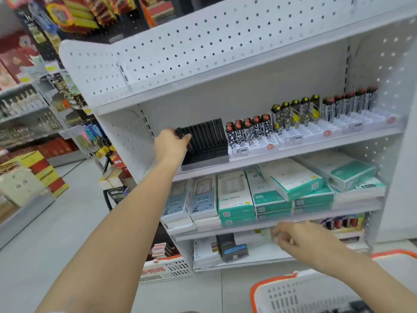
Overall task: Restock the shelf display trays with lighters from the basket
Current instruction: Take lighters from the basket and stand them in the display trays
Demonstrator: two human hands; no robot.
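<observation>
Gripping a black lighter [180, 132] upright at the black tray's [206, 154] nine-o'clock edge, we are using our left hand [171, 143]; our right hand [291, 238] is hanging loosely curled, holding nothing, above the basket [266, 288].

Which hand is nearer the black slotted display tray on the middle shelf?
Left. The left hand is at the black slotted display tray, fingers on its near-left corner. The right hand is well below, in front of the lower shelf, above the white basket with orange rim.
</observation>
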